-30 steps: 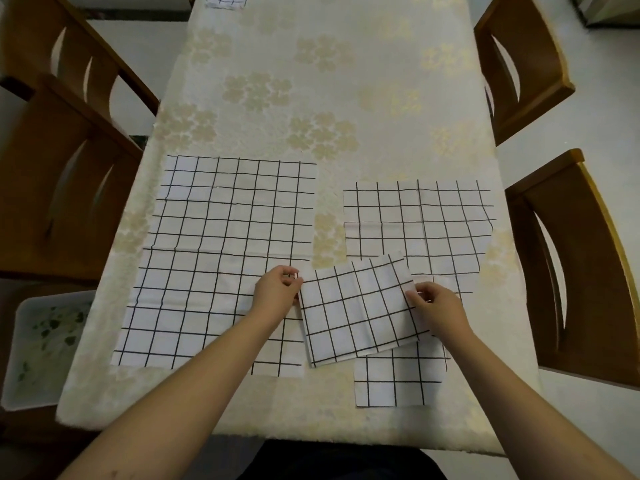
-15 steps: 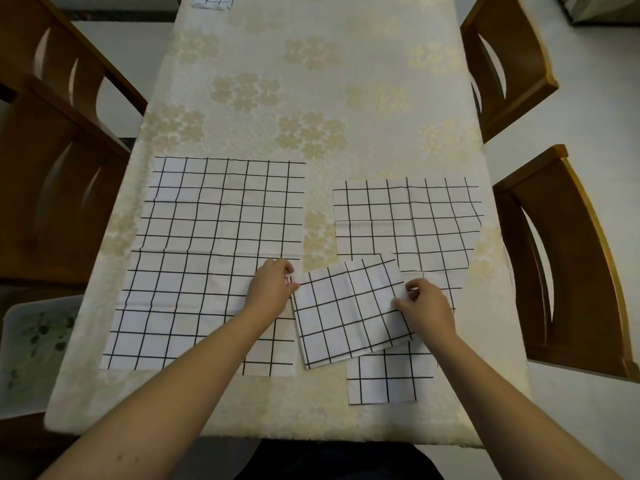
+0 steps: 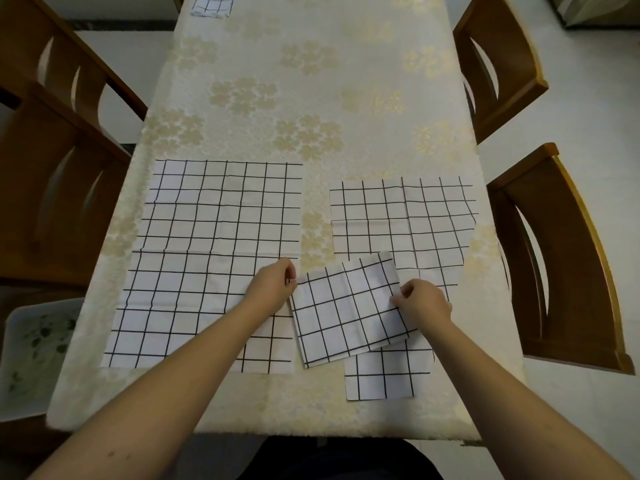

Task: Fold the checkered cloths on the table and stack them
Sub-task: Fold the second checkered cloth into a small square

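Left hand: fingers curled and pinching the far-left corner of the folded checkered cloth. Right hand: fingers curled, pinching the same cloth along its right edge, near the far-right corner. Folded cloth sits tilted, near the near edge of the bench, a little right of centre. Its left margin just overlaps the right edge of the large open checkered cloth, which lies flat on the near-left part of the bench, creases showing across it. Its right part lies on top of a second open checkered cloth spread on the near-right part, reaching close to the right edge; a strip of that cloth shows below the folded one toward the near edge. A small checkered piece sits at the far edge, left side, cut off by the frame. Bench wears a cream covering with gold flower patterns. Wooden chairs flank it: two on the left, two on the right. A white bin with green bits stands off the near-left corner.
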`<move>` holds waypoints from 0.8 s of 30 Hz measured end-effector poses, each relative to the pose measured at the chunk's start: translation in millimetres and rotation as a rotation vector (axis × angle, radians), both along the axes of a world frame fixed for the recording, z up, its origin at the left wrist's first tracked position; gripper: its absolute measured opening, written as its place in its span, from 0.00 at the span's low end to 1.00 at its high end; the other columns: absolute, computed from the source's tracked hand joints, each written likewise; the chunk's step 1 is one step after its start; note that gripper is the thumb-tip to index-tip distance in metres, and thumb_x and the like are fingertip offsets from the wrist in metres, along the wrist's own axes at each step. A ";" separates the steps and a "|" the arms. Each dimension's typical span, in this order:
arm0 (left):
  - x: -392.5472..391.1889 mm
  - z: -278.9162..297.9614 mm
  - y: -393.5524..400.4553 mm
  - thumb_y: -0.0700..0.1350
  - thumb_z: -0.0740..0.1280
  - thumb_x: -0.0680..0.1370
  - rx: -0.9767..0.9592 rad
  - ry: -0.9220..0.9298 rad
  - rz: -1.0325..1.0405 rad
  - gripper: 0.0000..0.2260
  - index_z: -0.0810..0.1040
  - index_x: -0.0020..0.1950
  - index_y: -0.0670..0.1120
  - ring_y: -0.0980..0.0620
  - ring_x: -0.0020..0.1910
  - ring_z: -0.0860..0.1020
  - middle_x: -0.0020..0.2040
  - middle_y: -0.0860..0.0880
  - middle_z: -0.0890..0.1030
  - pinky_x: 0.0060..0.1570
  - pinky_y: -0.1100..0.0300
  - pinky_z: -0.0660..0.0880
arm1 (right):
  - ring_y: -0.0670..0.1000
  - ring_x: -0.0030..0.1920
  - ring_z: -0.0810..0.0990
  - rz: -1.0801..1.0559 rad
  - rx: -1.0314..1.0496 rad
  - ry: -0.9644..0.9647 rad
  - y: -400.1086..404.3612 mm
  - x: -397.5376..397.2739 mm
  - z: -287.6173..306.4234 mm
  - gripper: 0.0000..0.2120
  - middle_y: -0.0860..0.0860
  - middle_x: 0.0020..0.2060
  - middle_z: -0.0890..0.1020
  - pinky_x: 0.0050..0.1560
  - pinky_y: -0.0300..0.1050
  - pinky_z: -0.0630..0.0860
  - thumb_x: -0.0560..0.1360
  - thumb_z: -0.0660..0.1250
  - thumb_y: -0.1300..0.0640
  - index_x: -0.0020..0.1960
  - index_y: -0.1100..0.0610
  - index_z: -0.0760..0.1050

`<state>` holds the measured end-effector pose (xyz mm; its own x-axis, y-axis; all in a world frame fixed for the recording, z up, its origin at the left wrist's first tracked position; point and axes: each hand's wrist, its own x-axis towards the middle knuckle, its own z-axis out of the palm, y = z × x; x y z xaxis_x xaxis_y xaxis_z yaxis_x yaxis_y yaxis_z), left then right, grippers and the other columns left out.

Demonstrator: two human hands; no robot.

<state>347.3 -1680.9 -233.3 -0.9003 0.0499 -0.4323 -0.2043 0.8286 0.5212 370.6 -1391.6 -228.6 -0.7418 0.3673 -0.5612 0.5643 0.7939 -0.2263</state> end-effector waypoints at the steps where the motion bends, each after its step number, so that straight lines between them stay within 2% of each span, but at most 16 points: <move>1: 1.1 0.0 -2.1 0.43 0.68 0.78 0.034 -0.012 0.020 0.04 0.74 0.51 0.49 0.52 0.40 0.76 0.44 0.51 0.77 0.37 0.61 0.73 | 0.51 0.43 0.77 0.001 -0.004 0.018 0.3 0.3 0.8 0.07 0.47 0.39 0.80 0.47 0.46 0.68 0.74 0.70 0.47 0.46 0.50 0.75; 4: 3.2 1.6 -7.3 0.44 0.69 0.77 0.073 -0.056 0.035 0.10 0.76 0.58 0.50 0.55 0.42 0.76 0.50 0.52 0.77 0.38 0.66 0.70 | 0.50 0.38 0.76 0.013 -0.028 0.113 -0.3 -1.7 6.7 0.06 0.46 0.36 0.79 0.45 0.46 0.72 0.75 0.69 0.49 0.47 0.51 0.76; 8: 11.3 5.0 -14.8 0.45 0.70 0.76 0.053 -0.154 -0.039 0.11 0.76 0.58 0.50 0.55 0.42 0.75 0.48 0.52 0.77 0.42 0.63 0.72 | 0.51 0.45 0.78 0.042 -0.135 0.295 -4.2 -11.3 13.9 0.08 0.46 0.43 0.80 0.51 0.50 0.76 0.76 0.68 0.50 0.52 0.52 0.77; 11: 19.7 6.1 -18.4 0.52 0.71 0.75 -0.037 -0.246 -0.175 0.11 0.75 0.55 0.51 0.56 0.41 0.75 0.44 0.54 0.77 0.42 0.62 0.73 | 0.50 0.51 0.78 0.019 -0.194 0.363 -8.9 -17.8 16.5 0.12 0.44 0.52 0.81 0.52 0.54 0.79 0.76 0.70 0.50 0.58 0.50 0.77; 14: 20.2 7.3 -14.7 0.56 0.67 0.77 -0.093 -0.173 -0.171 0.11 0.75 0.53 0.51 0.56 0.40 0.75 0.41 0.54 0.77 0.39 0.61 0.71 | 0.51 0.55 0.78 -0.036 -0.206 0.405 -10.3 -12.0 17.0 0.15 0.47 0.56 0.79 0.54 0.54 0.78 0.76 0.70 0.51 0.62 0.51 0.76; 17: 13.7 5.2 -5.7 0.53 0.66 0.78 -0.013 -0.062 -0.074 0.12 0.77 0.57 0.49 0.55 0.42 0.76 0.44 0.53 0.77 0.39 0.61 0.71 | 0.49 0.46 0.78 -0.106 -0.189 0.380 -12.5 9.9 18.6 0.12 0.46 0.50 0.79 0.45 0.47 0.75 0.78 0.65 0.50 0.60 0.51 0.75; 20: 4.9 1.6 9.4 0.50 0.64 0.80 0.037 -0.039 -0.046 0.13 0.76 0.62 0.47 0.53 0.46 0.77 0.49 0.51 0.79 0.43 0.61 0.71 | 0.46 0.36 0.76 -0.209 -0.152 0.287 -16.9 40.6 18.9 0.10 0.45 0.41 0.78 0.34 0.42 0.70 0.80 0.60 0.48 0.55 0.52 0.75; 24: -7.4 -4.4 25.7 0.47 0.64 0.80 0.020 -0.033 -0.048 0.14 0.77 0.63 0.44 0.49 0.51 0.77 0.56 0.46 0.78 0.51 0.57 0.74 | 0.48 0.36 0.79 -0.324 -0.193 0.184 -26.1 79.6 8.5 0.09 0.47 0.40 0.83 0.35 0.43 0.75 0.79 0.61 0.49 0.52 0.52 0.77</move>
